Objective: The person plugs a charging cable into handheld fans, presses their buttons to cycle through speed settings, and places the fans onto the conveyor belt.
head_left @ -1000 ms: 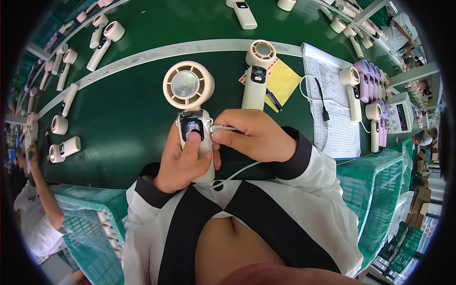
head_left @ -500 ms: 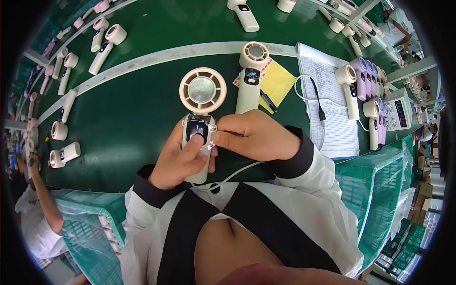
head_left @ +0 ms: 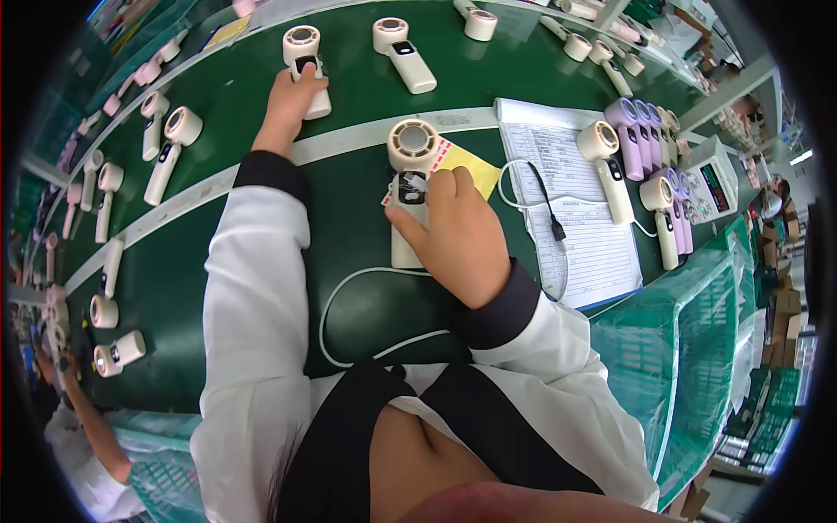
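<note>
Out on the far green surface, past the pale strip, my left hand [head_left: 290, 98] grips a cream handheld fan [head_left: 319, 103] by its handle, the fan's round head pointing away from me. My right hand [head_left: 462, 228] is closed near a second cream fan [head_left: 411, 145], which lies on the near green surface partly over a yellow paper [head_left: 471, 172]. A white cable plug [head_left: 416, 181] sits between my right fingertips, above that fan's dark display. The white cable [head_left: 323, 318] loops down from there across the surface.
Papers on a clipboard [head_left: 571, 222] lie to the right, with a black cable connector [head_left: 558, 228] on them. Purple fans [head_left: 641, 148] and a boxy meter [head_left: 711, 181] stand farther right. Green crates [head_left: 649, 349] flank me. A co-worker's arm [head_left: 96, 436] shows at lower left.
My left hand has carried the fan from in front of me to the far surface. My right hand has moved with the cable plug to the fan by the yellow paper. The view has shifted.
</note>
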Available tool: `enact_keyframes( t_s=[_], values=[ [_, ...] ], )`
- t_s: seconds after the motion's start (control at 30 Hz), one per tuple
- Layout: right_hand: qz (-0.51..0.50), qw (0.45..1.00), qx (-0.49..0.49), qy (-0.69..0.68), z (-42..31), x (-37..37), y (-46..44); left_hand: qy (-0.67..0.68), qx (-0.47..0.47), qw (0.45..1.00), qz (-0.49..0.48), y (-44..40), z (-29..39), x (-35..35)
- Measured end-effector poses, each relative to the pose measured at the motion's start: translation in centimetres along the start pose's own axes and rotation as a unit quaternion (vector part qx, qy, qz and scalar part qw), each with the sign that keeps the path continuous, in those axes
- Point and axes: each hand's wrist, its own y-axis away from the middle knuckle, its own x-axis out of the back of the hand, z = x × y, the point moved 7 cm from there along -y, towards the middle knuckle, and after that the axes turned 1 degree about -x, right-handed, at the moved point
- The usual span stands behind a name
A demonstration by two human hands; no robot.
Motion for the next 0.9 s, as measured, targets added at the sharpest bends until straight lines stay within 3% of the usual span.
enact_keyframes(
  t_s=[0.07,0.2,0.27,0.3,0.37,0.4,0.47,0.53,0.57,0.6,0.63,0.67,0.7,0.8,0.87,0.9],
  values=[
    [0.012,0.999,-0.022,0.036,1.0,-0.3,-0.3,-0.120,-0.024,0.991,0.061,-1.1,0.7,-0.9],
    [-0.118,0.987,-0.082,0.067,1.7,-3.1,0.1,-0.371,-0.067,0.906,0.192,-0.9,2.1,0.1],
    [-0.130,0.985,-0.104,0.042,2.2,-3.6,-0.1,-0.318,-0.215,0.897,0.219,1.0,2.7,1.0],
    [-0.139,0.983,-0.121,0.014,2.8,-4.0,-0.4,-0.315,-0.219,0.897,0.218,3.1,4.4,0.8],
    [-0.166,0.972,-0.158,-0.044,3.4,-4.8,-0.6,-0.249,-0.156,0.953,0.076,7.8,6.4,-0.5],
    [-0.167,0.972,-0.160,-0.046,3.9,-4.8,-0.7,-0.274,-0.113,0.955,-0.018,10.2,7.2,-1.4],
    [-0.204,0.936,-0.204,-0.200,5.2,-5.4,-0.8,-0.311,-0.003,0.935,-0.172,15.3,8.2,-2.7],
    [-0.232,0.878,-0.232,-0.348,5.8,-5.9,-1.1,-0.236,-0.024,0.940,-0.245,19.0,8.1,-3.5],
    [-0.230,0.879,-0.227,-0.351,5.4,-5.6,-1.2,-0.239,-0.028,0.940,-0.241,19.9,8.5,-3.5],
    [-0.247,0.851,-0.217,-0.410,4.4,-5.3,-1.1,-0.068,0.056,0.968,-0.233,20.7,8.4,-3.5],
    [-0.263,0.819,-0.206,-0.467,3.2,-4.8,-0.9,0.105,0.136,0.961,-0.219,21.6,8.3,-3.7],
    [-0.277,0.784,-0.196,-0.520,2.1,-4.2,-0.7,0.276,0.211,0.916,-0.199,22.5,8.2,-4.0],
    [-0.289,0.747,-0.186,-0.569,1.4,-3.8,-0.6,0.438,0.280,0.836,-0.175,23.4,8.2,-4.4],
    [-0.247,0.706,-0.165,-0.642,1.7,-3.3,-1.3,0.424,0.208,0.846,-0.246,22.9,7.3,-2.5],
    [-0.216,0.647,-0.147,-0.716,1.3,-3.1,-1.4,0.176,0.127,0.970,-0.110,22.6,8.0,1.9],
    [-0.219,0.647,-0.146,-0.716,1.0,-3.0,-1.3,0.065,0.057,0.995,-0.048,22.6,8.9,4.1]
  ],
)
